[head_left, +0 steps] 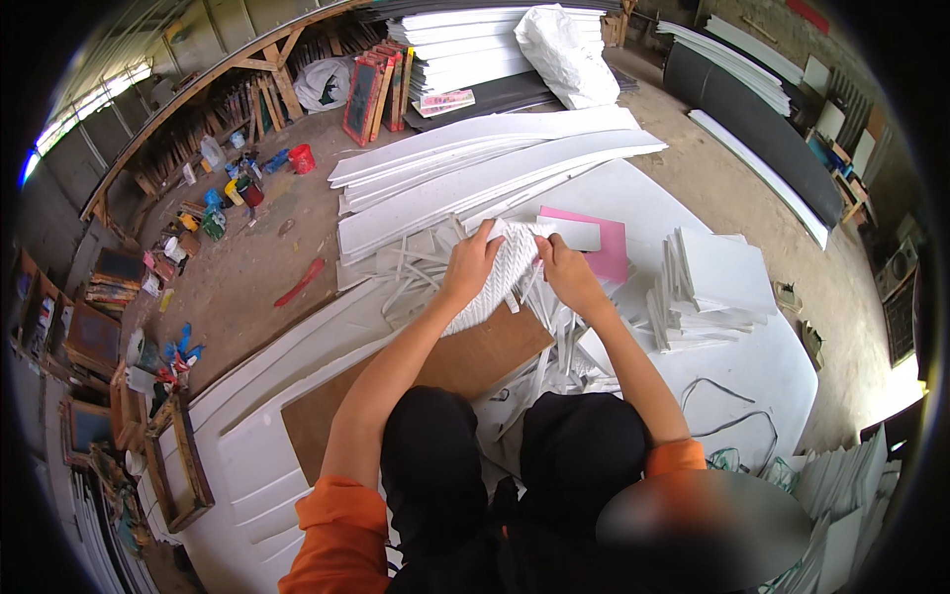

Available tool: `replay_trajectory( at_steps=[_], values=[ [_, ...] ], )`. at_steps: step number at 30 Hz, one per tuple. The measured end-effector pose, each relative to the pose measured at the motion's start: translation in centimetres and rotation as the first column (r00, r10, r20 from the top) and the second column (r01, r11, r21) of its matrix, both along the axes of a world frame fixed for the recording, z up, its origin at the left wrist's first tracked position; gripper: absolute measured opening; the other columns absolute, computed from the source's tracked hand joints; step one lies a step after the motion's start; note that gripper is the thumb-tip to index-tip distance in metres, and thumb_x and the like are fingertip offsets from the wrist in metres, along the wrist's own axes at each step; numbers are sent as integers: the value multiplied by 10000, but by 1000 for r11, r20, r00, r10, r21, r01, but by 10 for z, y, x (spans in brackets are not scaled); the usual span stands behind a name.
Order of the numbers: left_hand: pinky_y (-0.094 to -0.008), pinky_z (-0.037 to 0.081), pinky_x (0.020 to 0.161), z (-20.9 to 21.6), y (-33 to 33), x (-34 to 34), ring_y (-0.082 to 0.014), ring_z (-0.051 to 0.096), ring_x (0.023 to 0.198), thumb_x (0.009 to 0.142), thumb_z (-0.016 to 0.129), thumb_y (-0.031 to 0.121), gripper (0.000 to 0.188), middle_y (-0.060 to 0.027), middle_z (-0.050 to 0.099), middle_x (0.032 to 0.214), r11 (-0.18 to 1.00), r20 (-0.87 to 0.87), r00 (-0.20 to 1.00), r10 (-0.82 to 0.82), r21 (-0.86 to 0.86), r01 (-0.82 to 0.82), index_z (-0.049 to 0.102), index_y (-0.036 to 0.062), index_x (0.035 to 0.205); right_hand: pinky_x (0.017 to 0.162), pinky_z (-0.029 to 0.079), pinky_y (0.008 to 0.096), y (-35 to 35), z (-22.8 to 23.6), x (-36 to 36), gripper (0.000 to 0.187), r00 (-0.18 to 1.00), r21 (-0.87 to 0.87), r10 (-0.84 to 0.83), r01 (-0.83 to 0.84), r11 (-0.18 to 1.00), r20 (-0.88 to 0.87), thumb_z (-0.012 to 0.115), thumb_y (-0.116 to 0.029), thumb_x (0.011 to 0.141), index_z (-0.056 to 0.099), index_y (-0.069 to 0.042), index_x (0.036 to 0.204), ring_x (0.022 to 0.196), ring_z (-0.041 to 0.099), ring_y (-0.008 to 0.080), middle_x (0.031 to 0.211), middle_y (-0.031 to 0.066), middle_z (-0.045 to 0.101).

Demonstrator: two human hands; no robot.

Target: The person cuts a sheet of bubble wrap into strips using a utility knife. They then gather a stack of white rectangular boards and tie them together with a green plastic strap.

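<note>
A white, cloth-like piece with a herringbone texture (503, 265) is stretched between my two hands, over the middle of the work surface. My left hand (475, 259) pinches its upper left side, and my right hand (571, 273) grips its upper right edge. The lower end droops toward a brown board (465, 358) lying before my knees. Loose white strips (562, 332) are heaped below and around the piece. Just behind my right hand lie a pink sheet (611, 249) and a white rectangular sheet (574, 234).
Long white sheets (485, 163) are stacked beyond my hands. To the right stands a pile of cut white panels (727, 272), with a dark cord (737, 428) nearer me. Paint containers (237, 188) and a red bucket (301, 158) sit on the floor at left.
</note>
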State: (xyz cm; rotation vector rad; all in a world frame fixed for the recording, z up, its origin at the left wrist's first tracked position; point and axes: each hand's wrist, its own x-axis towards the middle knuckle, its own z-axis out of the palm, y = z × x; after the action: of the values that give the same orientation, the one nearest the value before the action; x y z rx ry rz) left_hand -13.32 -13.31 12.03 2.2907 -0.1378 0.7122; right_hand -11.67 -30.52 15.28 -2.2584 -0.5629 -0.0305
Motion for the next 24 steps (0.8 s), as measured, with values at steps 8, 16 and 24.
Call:
replay_trajectory(
  at_steps=[8,16,24],
  values=[
    [-418,418,517,2,12,-4,-379,551,678,826,518,132,196,-221,570,740,982,175,981,80,157,-108,499,-11,957,496,427,482,12,10,-21,365,968,-247,42,21,969,249,321,-354,898,443,-11,866,574,547,398,576,211,544],
    [-381,463,502,3,18,-7,-325,584,635,813,527,115,161,-175,595,768,954,231,967,109,250,-167,513,-10,913,417,430,451,15,4,-23,356,942,-238,54,28,971,330,344,-335,895,443,4,849,507,550,372,507,190,520],
    [-382,466,505,2,18,-6,-328,585,645,823,516,129,179,-188,595,782,948,228,968,102,273,-164,506,-19,924,428,436,457,13,4,-23,367,947,-237,44,35,971,317,343,-343,894,446,6,851,518,551,381,509,197,521]
  ],
)
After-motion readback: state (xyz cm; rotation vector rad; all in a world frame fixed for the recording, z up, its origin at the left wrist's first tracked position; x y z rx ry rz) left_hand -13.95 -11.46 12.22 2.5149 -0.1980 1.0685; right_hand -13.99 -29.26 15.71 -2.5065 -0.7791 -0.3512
